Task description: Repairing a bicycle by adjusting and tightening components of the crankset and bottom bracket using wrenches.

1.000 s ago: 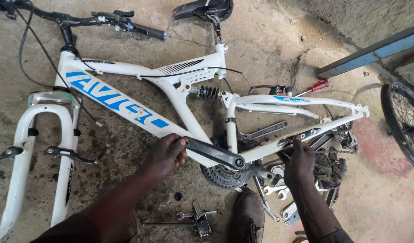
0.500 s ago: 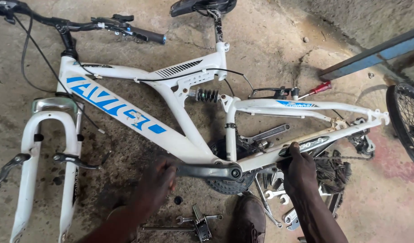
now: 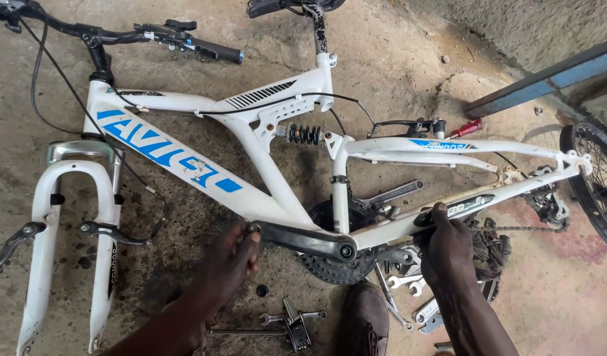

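A white bicycle frame with blue lettering lies on its side on a concrete floor, wheels removed, its white front fork pointing toward the lower left and its black handlebar at the top left. A black crank arm runs along the frame's lower edge, over a dark toothed chainring. A coil spring sits mid-frame, and the rear stay reaches right

We see the crank arm at the frame's lower middle: fork far left of it, spanners right, multi-tool below.
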